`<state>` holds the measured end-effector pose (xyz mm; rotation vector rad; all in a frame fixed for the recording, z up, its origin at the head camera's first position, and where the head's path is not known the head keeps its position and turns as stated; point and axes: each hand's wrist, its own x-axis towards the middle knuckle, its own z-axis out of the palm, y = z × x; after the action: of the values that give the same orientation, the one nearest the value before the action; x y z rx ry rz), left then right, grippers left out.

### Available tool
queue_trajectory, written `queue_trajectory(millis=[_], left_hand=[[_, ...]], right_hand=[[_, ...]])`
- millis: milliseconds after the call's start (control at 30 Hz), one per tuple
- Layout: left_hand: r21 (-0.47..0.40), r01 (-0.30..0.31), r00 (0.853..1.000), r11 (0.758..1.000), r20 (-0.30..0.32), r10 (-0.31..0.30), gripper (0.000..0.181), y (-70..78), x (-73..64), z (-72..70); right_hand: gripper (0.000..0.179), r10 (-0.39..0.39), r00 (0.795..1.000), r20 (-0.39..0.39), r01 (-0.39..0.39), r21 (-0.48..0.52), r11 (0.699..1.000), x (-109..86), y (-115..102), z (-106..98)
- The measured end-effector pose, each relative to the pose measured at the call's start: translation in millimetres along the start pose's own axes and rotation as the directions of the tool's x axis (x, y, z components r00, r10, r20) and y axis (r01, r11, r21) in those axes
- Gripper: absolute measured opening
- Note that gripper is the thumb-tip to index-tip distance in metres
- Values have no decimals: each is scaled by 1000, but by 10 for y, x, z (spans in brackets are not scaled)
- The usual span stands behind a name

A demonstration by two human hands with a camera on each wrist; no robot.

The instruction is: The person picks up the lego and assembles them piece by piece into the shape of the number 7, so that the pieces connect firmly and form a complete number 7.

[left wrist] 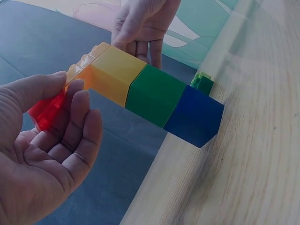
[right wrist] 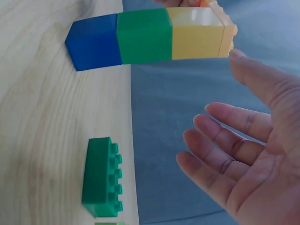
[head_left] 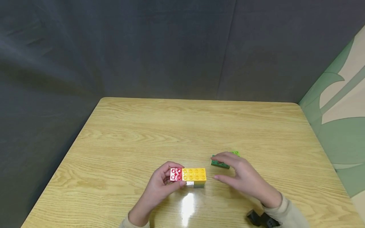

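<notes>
Your left hand (head_left: 162,181) pinches the red studded plastic brick (head_left: 176,174) touching the yellow-green-blue plastic tower (left wrist: 155,93); your right hand (head_left: 242,173) is spread near the green rectangular plastic brick (right wrist: 97,176)

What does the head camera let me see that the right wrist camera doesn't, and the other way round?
Only the head view shows the beige sleeves, a black object by the right sleeve, and the patterned panel.

Only the right wrist view shows the blue block at the bottom of the stack.

Both show the yellow block, dark green brick, wooden table, right hand, and part of the left hand.
</notes>
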<state>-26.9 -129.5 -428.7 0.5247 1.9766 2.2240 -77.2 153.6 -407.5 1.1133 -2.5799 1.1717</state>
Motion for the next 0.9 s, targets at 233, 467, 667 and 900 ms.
queue_trajectory(millis=[233,467,667,900], left_hand=[[10,-10,1000,1000,-4,10,38,-4,-6,-6],[18,-17,1000,1000,-5,17,38,-10,-9,-9],[29,-18,1000,999,-8,18,38,-12,-9,-10],[22,-32,999,999,0,32,38,-14,-9,-13]], right_hand=[[43,22,999,-27,-23,-17,1000,-16,68,-3],[38,120,993,-7,-120,-14,993,-55,136,-10],[37,169,986,-4,-169,-13,986,-107,239,-2],[37,190,982,-22,-191,-50,980,-160,337,12]])
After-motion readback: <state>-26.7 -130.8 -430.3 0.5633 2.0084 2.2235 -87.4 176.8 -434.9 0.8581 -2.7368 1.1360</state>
